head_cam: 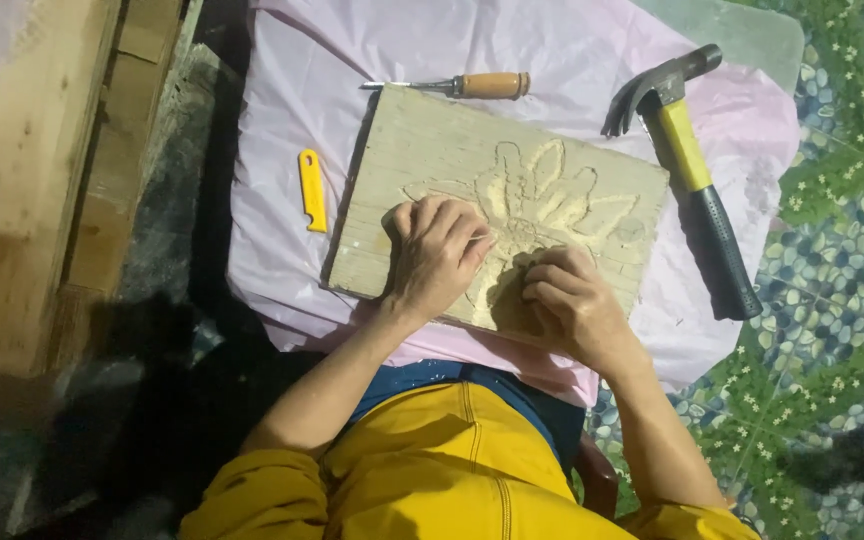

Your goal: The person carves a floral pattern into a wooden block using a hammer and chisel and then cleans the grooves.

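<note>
The wooden board (432, 150) is lying on the pink sheet (282, 60); its flower relief (542, 195) is largely carved. The left hand (439, 250) and right hand (567, 300) are working the lower centre, fingers curled, apparently pinching a thin tool. Finishing appears outstanding.

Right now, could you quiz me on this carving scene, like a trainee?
1. True or false: the hammer lies on the board.
2. Which lies left of the board: A) yellow cutter B) hammer C) chisel?
3. What shape is carved where both hands meet?

Key:
1. False; it lies right of it, on the pink sheet.
2. A, the cutter.
3. A flower, under the left hand and right hand.
</note>
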